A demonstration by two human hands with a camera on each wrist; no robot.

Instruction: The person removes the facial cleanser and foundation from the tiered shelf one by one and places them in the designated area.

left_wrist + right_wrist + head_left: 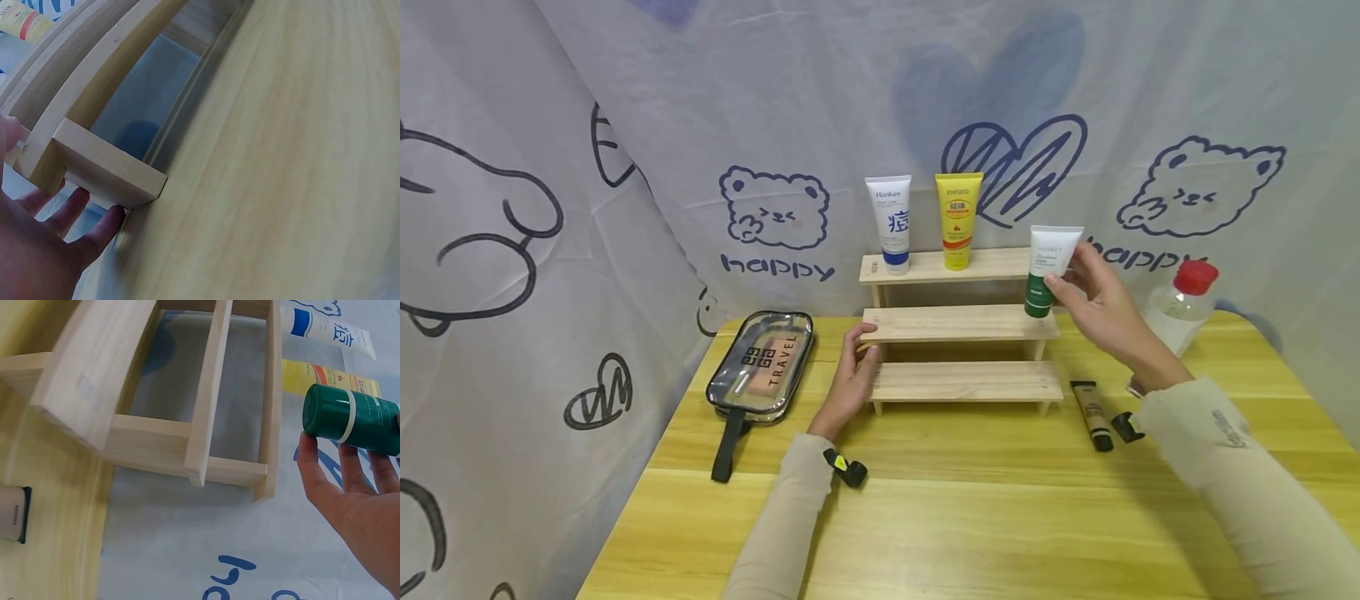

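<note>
My right hand point(1097, 304) holds a white squeeze tube with a green cap point(1051, 271) upright, its cap overlapping the right end of the middle tier. Seen from the right wrist, the tube's green cap end point(337, 415) faces the rack and the fingers lie along its underside. A three-tier wooden rack point(962, 325) stands on the table. With thumb and fingers about its left end, my left hand point(852, 379) grips the rack near the lower two tiers. On the top tier stand a white-and-blue tube point(892, 221) and a yellow tube point(958, 221).
To the left lies a clear travel pouch point(760, 367) with a black strap. A beige tube with a black cap point(1092, 412) lies right of the rack. Behind my right forearm is a clear bottle with a red cap point(1195, 279). A patterned cloth point(820, 92) hangs behind the table.
</note>
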